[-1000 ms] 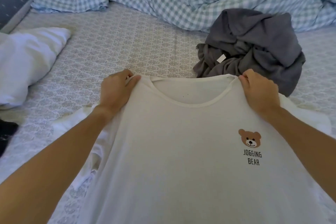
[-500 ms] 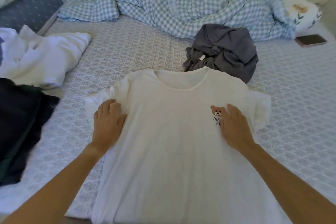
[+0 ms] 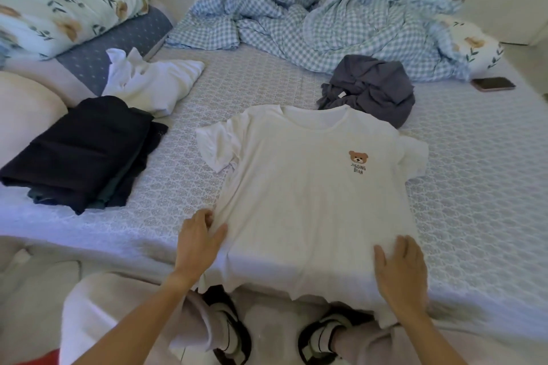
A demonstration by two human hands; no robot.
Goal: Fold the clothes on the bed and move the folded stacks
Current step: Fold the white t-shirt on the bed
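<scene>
A white T-shirt (image 3: 308, 195) with a small bear print lies spread face up on the bed (image 3: 474, 187), its hem hanging over the near edge. My left hand (image 3: 198, 243) rests on the shirt's lower left side, fingers and thumb against the cloth edge. Flat on the shirt's lower right part lies my right hand (image 3: 400, 272), fingers straight. A crumpled grey garment (image 3: 370, 89) sits just beyond the collar. A folded dark stack (image 3: 83, 148) lies at the left, with a loose white garment (image 3: 154, 83) behind it.
A rumpled blue checked duvet (image 3: 311, 27) fills the far side of the bed. Pillows (image 3: 59, 9) are piled at the far left. A phone (image 3: 493, 83) lies at the right. My slippered feet (image 3: 231, 332) stand on the floor below the bed edge.
My hands let go of the shirt's shoulders, then slid down its front from chest level to near the hem. The view pulled back, showing more of the bed.
</scene>
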